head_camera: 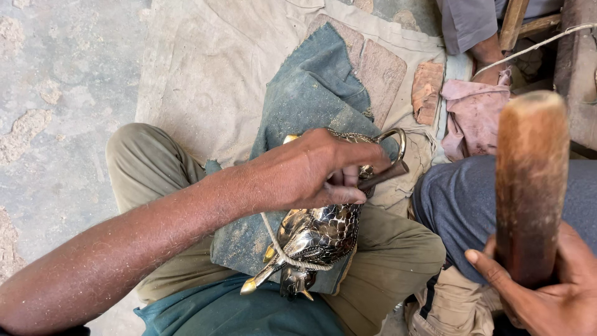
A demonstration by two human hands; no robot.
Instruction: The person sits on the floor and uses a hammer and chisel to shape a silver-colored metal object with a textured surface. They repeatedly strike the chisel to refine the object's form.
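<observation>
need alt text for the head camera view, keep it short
The left hand presses a thin dark metal tool onto a shiny rope-tied brass figurine resting on blue cloth over the lap. The right hand grips a worn wooden mallet.

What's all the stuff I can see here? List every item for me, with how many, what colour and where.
metal figure: one, shiny silver and brass, on the lap, tied with cord
cord: one, pale, looped around the figure
punch tool: one, dark metal, over the figure
wooden mallet: one, brown, raised at right
denim cloth: one, blue-green, under the figure
canvas sheet: one, beige, on the ground
brick pieces: a few, reddish, upper centre
rag: one, pink, upper right
another person's arm: one, grey sleeve, top right
left hand: one, grips the punch tool
right hand: one, grips the mallet
</observation>
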